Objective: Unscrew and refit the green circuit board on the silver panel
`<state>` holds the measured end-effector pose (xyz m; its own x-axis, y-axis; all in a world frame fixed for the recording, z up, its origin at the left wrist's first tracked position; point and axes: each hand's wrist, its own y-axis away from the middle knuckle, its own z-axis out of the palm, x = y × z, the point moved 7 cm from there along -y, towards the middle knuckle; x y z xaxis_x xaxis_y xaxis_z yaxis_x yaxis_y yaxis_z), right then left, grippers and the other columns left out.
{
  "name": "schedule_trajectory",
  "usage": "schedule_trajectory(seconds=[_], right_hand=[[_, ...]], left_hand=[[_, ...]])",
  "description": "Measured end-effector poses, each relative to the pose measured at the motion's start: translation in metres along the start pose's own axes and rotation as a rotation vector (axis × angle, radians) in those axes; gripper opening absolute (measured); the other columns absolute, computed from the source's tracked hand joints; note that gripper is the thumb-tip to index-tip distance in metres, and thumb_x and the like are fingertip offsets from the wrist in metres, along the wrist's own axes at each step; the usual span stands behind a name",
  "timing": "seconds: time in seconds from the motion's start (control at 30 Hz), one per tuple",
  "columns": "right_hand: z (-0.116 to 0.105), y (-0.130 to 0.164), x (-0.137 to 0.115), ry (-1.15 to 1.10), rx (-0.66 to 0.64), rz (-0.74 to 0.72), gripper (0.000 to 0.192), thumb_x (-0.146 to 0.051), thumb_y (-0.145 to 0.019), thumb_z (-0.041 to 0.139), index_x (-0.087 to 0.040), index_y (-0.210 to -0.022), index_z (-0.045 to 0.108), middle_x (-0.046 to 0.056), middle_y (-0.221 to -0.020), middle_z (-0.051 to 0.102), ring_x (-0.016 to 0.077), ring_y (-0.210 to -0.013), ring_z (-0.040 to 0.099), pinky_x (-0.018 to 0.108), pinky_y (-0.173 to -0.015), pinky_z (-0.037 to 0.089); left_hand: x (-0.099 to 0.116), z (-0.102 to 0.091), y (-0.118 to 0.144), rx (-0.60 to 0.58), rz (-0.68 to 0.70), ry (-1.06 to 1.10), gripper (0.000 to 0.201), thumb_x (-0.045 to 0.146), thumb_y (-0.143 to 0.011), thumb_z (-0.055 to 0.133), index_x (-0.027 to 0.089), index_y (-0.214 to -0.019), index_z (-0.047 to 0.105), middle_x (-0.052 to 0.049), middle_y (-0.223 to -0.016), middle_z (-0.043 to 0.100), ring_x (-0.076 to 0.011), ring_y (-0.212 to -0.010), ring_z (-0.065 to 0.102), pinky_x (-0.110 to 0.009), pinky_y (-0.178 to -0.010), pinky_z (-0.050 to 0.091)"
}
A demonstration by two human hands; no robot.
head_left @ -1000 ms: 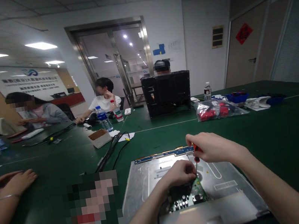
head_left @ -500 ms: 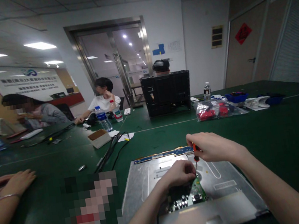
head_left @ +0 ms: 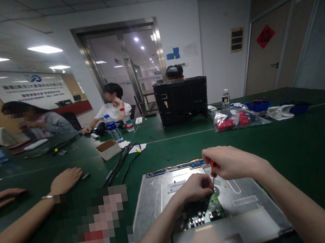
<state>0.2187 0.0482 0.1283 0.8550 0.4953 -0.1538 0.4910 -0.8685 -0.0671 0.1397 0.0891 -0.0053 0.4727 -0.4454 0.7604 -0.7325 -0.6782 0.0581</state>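
A silver metal panel (head_left: 168, 196), the back of a flat screen, lies on the green table in front of me. A green circuit board (head_left: 215, 207) is set into its near half. My right hand (head_left: 233, 162) is closed on a small red-handled screwdriver (head_left: 212, 170), held upright with its tip at the board's far edge. My left hand (head_left: 195, 187) rests on the board just left of the tip, fingers pinched near it. Whether it holds anything I cannot tell.
A co-worker's hand (head_left: 65, 180) lies on the table at left, beside a small dark object (head_left: 85, 176). Black cables (head_left: 119, 163), a small box (head_left: 108, 149), water bottles (head_left: 112, 128), a black monitor (head_left: 182, 101) and a plastic bag of red parts (head_left: 233, 119) stand farther back.
The co-worker's hand at left has reached to the right across the table towards the small dark object. My right hand has dipped slightly with the screwdriver; my left hand stays put.
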Motion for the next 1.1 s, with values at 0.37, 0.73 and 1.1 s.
schedule_trajectory(seconds=[0.37,0.73,1.1], right_hand=[[0.000,-0.005,0.007,0.150,0.007,0.127,0.021,-0.043,-0.084,0.055,-0.022,-0.089,0.057,0.005,-0.082,0.066,0.0209,-0.073,0.061,0.027,-0.054,0.030],[-0.002,-0.005,0.010,0.114,0.002,0.191,0.037,-0.055,-0.088,0.043,-0.022,-0.098,0.057,0.006,-0.079,0.066,0.0221,-0.073,0.062,0.027,-0.058,0.036],[-0.001,-0.006,0.008,0.157,-0.011,0.187,0.020,-0.033,-0.090,0.043,-0.021,-0.097,0.057,0.007,-0.082,0.067,0.0204,-0.071,0.062,0.027,-0.055,0.034]], left_hand=[[-0.001,0.000,-0.001,0.000,0.029,-0.011,0.011,0.009,-0.064,0.058,0.014,-0.072,0.064,0.003,-0.066,0.059,-0.0129,-0.064,0.054,-0.020,-0.060,0.038],[0.000,0.000,-0.001,0.006,0.026,-0.026,0.013,0.010,-0.067,0.058,0.014,-0.075,0.068,0.001,-0.069,0.063,-0.0142,-0.067,0.056,-0.020,-0.063,0.040],[-0.002,0.001,-0.003,-0.015,0.012,-0.031,0.014,0.011,-0.066,0.058,0.014,-0.076,0.068,0.001,-0.069,0.064,-0.0141,-0.065,0.056,-0.020,-0.060,0.040]])
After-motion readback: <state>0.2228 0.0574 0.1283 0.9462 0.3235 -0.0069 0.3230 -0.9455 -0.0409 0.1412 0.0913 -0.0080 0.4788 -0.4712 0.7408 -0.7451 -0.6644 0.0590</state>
